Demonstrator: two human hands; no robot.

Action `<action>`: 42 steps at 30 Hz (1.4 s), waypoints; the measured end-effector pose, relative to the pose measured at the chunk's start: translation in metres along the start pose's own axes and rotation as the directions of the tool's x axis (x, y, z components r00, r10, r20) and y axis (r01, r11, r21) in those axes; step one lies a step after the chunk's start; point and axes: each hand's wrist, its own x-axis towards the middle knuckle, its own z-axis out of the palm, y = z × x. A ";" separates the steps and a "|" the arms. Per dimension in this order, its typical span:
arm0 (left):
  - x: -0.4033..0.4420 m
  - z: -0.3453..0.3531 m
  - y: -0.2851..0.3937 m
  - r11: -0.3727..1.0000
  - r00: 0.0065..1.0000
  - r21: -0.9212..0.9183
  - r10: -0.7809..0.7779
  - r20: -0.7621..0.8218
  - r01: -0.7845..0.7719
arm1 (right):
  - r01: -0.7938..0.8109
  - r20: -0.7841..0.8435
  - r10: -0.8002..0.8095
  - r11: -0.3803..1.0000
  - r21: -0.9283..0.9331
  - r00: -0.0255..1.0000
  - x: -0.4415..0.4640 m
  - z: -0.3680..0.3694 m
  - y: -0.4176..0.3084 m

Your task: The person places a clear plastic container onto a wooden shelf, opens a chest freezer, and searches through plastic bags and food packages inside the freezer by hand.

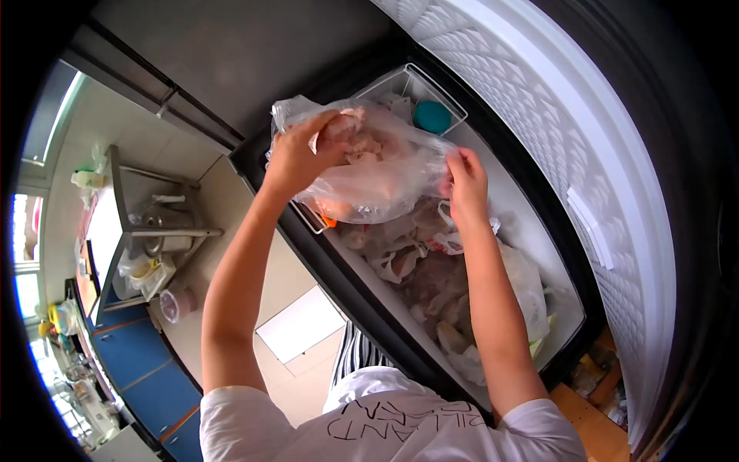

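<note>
A clear plastic bag [369, 192] with pale pink pieces, perhaps meat, is stretched between my hands above an open chest freezer [554, 296]. My left hand [304, 154] is closed on the bag's left side, with its fingertips against the pale pieces. Whether those fingers are inside the bag or outside it, I cannot tell. My right hand [466, 181] pinches the gathered right end of the bag. Below the bag, several crumpled plastic bags [408, 262] fill the freezer. A white wire basket [458, 104] at its far end holds a teal round object [433, 117].
The freezer's raised white lid [616, 177] curves along the right. To the left stand a metal-framed shelf table [173, 231] and blue cabinets [135, 350]. A round plastic tub [177, 304] and a white rectangular panel [300, 323] are on the floor side.
</note>
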 end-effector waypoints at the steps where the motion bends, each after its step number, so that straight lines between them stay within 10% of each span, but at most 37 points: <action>1: -0.004 0.006 -0.001 0.997 0.998 0.064 0.052 -0.035 -0.049 | 0.001 0.000 -0.001 1.000 -0.003 1.000 -0.007 -0.002 -0.001; 12: -0.067 0.079 0.024 0.900 0.988 0.408 0.140 0.065 -0.155 | -0.308 0.209 0.261 0.920 0.241 0.943 -0.055 0.005 -0.021; 17: -0.063 0.046 0.014 0.990 0.989 0.132 -0.058 0.133 0.040 | -0.252 0.175 0.211 0.931 0.264 0.962 -0.048 -0.002 -0.028; 20: -0.045 0.007 -0.002 1.000 0.994 0.013 -0.013 -0.104 0.015 | -0.234 0.181 0.191 0.937 0.259 0.965 -0.048 -0.005 -0.031; 24: -0.028 -0.037 -0.009 0.934 0.981 0.356 0.030 -0.190 0.040 | -0.199 0.199 0.161 0.961 0.193 0.967 -0.051 -0.001 -0.032; 27: -0.019 -0.050 -0.008 0.886 0.991 0.456 -0.024 -0.131 0.082 | -0.179 0.225 0.144 0.974 0.142 0.964 -0.055 0.003 -0.034; 30: -0.008 -0.060 -0.005 0.755 0.880 0.553 -0.469 0.081 0.352 | -0.186 0.262 0.175 0.982 0.018 0.949 -0.051 -0.004 -0.032; 33: -0.004 -0.062 -0.024 0.848 0.879 0.430 -0.428 0.212 0.309 | -0.106 0.233 0.212 0.911 -0.398 0.949 -0.048 -0.006 -0.020; 35: 0.000 -0.060 -0.032 0.903 0.898 -0.085 -0.403 0.173 0.422 | -0.013 0.226 0.321 0.600 -0.800 0.920 -0.034 -0.013 -0.005; 40: 0.014 -0.068 -0.020 0.640 0.878 -0.677 -0.479 0.020 0.364 | -0.251 0.256 0.415 0.833 -0.493 0.873 -0.013 -0.001 -0.009; 42: 0.020 -0.071 -0.022 0.514 0.852 -0.800 -0.524 -0.009 0.308 | -0.134 0.221 0.184 0.966 -0.223 0.958 -0.011 0.019 -0.035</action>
